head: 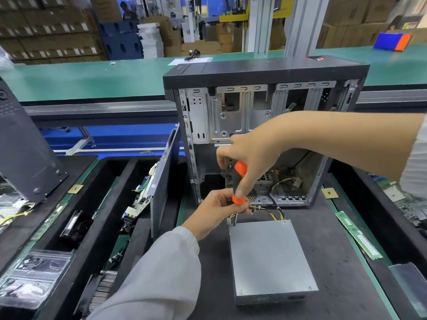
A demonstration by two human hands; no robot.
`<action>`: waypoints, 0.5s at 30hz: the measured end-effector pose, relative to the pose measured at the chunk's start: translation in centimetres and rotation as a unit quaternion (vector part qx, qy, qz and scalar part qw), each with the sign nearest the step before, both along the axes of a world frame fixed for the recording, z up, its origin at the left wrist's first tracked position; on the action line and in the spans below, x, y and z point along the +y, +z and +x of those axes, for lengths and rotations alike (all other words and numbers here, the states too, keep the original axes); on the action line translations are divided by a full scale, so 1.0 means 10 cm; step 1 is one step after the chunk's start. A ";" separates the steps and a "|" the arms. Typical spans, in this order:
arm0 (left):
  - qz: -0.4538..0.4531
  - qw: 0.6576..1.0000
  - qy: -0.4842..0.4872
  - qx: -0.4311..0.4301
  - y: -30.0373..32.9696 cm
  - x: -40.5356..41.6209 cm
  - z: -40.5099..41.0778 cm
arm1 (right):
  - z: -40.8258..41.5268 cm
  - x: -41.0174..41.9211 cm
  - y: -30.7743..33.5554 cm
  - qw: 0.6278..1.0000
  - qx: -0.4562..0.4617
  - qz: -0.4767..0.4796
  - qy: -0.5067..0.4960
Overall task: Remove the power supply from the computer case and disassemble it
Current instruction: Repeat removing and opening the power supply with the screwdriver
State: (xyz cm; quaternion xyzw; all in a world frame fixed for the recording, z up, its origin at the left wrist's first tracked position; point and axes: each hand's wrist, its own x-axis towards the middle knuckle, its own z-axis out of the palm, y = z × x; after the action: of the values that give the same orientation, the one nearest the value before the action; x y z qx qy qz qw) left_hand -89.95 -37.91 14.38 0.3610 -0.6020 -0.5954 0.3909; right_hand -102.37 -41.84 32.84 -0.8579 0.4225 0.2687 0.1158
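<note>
Bright, even overhead light, soft shadows only. Slight motion blur on the right hand [251,155] and left hand [217,209]. Boxes [46,28] far behind the hands are soft. Wide-angle bending at the edges; mild sheen on the grey metal box [270,257] below the hands.

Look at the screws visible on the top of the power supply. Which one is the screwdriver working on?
The far-left corner screw, under the screwdriver tip. The near-left screw and near-right screw sit untouched at the power supply's near edge.
</note>
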 end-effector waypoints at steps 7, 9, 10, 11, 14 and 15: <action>0.008 1.000 0.012 -0.011 -0.01 -0.02 0.00 | 0.06 0.03 -0.10 0.998 0.020 -0.062 -0.022; 0.009 1.000 0.003 -0.010 0.00 -0.01 0.00 | 0.04 0.02 -0.04 1.000 0.021 -0.016 -0.005; 0.009 1.000 0.001 -0.010 0.00 -0.01 -0.01 | 0.03 0.02 -0.02 1.000 0.023 0.013 -0.007; 0.008 1.000 0.001 -0.007 0.00 -0.01 -0.01 | 0.01 0.03 -0.01 0.999 0.024 0.029 -0.019; 0.009 1.000 0.005 0.008 -0.01 0.00 -0.02 | 0.04 0.09 -0.02 0.997 0.010 -0.003 -0.078; 0.008 1.000 0.005 0.004 -0.01 0.00 -0.02 | 0.05 0.11 -0.03 0.995 0.006 -0.033 -0.090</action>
State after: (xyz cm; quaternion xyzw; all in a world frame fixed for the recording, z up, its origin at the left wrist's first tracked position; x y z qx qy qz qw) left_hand -90.19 -37.94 14.29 0.3647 -0.5939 -0.5998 0.3932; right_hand -101.91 -40.74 32.51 -0.8181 0.5069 0.2489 0.1086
